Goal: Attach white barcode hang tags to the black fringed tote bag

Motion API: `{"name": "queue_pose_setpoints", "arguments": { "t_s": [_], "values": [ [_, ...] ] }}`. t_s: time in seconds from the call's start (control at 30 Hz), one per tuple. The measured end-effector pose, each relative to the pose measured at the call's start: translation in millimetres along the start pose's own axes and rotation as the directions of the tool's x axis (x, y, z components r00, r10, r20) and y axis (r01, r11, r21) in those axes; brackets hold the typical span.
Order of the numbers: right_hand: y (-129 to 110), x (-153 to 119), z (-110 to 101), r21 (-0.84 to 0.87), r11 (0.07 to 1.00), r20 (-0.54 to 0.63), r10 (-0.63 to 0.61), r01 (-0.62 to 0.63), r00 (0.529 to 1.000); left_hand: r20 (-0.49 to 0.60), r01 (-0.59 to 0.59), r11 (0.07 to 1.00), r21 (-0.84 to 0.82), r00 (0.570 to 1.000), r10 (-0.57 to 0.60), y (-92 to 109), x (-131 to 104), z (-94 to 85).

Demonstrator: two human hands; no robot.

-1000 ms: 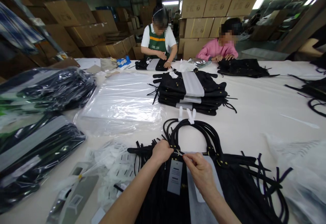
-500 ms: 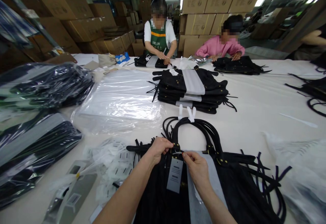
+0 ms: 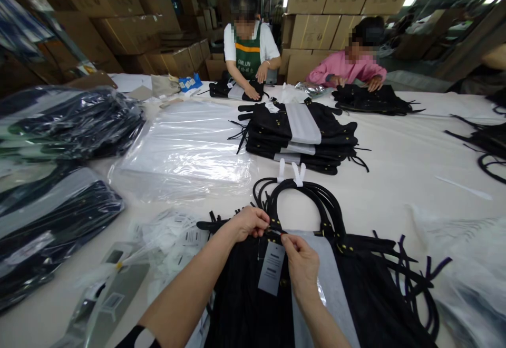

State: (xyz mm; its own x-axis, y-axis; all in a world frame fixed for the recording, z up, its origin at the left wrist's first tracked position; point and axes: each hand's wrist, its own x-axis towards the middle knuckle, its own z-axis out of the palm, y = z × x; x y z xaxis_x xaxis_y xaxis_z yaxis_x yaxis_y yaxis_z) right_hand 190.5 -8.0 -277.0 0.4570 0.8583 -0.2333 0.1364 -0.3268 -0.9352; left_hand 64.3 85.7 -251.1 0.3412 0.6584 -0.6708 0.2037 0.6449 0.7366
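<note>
Head camera view, looking down a long white table. Near the bottom centre lies a black bag, flat, its looped handles pointing away and thin fringe strips spreading to the right. A grey paper tag hangs over the bag's upper edge, just below the left handle's base.

The left hand is pinched shut on the handle base, where a small gold fitting sits. The right hand is pinched on the tag's thin string, just beside the left fingertips; both hands nearly touch.

The bag looks soft and floppy, probably light, so it would sag if lifted by one corner; the handles or the stitched handle base seem the firmest places to hold. The tag is thin and could tear or crease; its string looks fine and fiddly, best taken between fingertips.

Farther off at the centre stands a stack of folded black bags. A clear plastic sheet lies to the left, with bagged goods beyond it. At the far edge, two other people work over dark bags.
</note>
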Motion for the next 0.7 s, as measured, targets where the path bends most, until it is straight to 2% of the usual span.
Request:
{"name": "queue_pose_setpoints", "arguments": {
  "t_s": [0.2,0.3,0.57,0.7],
  "values": [
    [4.9,-0.2,9.8,0.037,0.999,0.018,-0.003,0.002,1.0,0.15,0.018,0.993,0.12,0.988,-0.036,6.7,1.4,-4.5],
    [5.7,0.8,13.1,0.019,1.0,0.011,-0.005,0.005,1.0,0.184,0.003,0.988,0.157,0.982,-0.033,7.9,2.3,-6.0],
    [-0.8,2.5,15.4,-0.05,0.998,0.059,-0.032,0.035,0.998,0.136,-0.059,0.971,0.231,0.99,0.027,3.1,3.9,-3.0],
    [-6.4,2.4,5.0,-0.129,0.984,0.133,-0.107,0.124,0.985,0.086,-0.111,0.967,0.229,0.992,0.093,-0.9,-3.1,-3.9]
  ]
}}
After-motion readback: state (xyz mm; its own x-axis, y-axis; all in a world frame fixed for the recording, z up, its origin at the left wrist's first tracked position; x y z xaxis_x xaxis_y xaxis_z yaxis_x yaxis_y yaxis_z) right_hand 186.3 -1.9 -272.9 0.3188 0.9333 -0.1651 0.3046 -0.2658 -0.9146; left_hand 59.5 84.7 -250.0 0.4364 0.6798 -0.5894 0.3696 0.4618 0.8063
